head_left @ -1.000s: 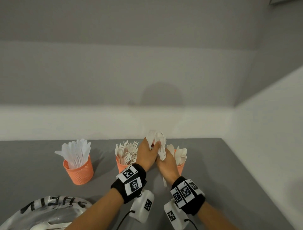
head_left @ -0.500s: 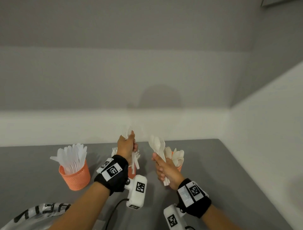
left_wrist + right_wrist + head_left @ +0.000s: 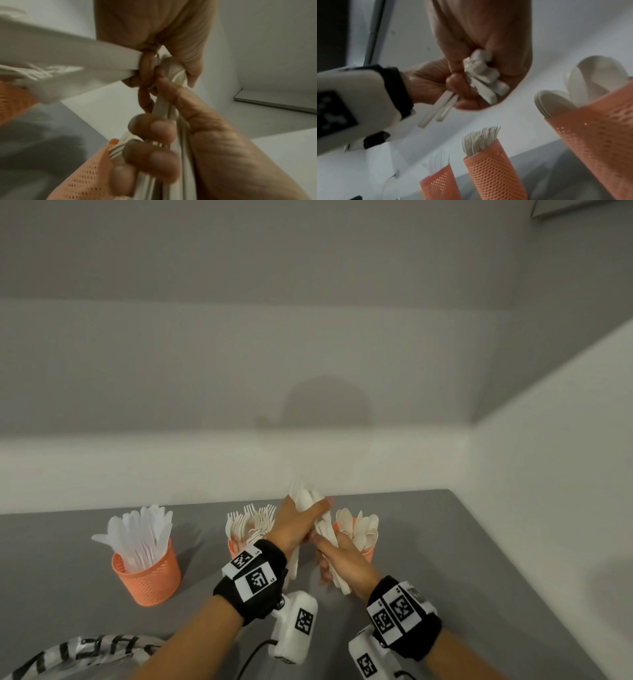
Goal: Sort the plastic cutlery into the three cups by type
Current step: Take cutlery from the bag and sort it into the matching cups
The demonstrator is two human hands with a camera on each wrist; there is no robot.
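Half a second ago the hands were apart; now the left hand point(image 3: 295, 525) and right hand point(image 3: 346, 563) have met again, fingers of both curled round one bundle of white plastic cutlery point(image 3: 310, 505) — held above the grey table point(image 3: 445, 542), between the orange mesh fork cup point(image 3: 234, 547) and spoon cup point(image 3: 370, 553).

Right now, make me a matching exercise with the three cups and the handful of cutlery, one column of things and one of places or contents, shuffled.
Things:
1. left cup
2. middle cup
3. right cup
4. bundle of cutlery

Descriptions:
A. holds spoons
B. held between the left hand and the right hand
C. holds knives
D. holds forks

Pairs: 1-C, 2-D, 3-A, 4-B
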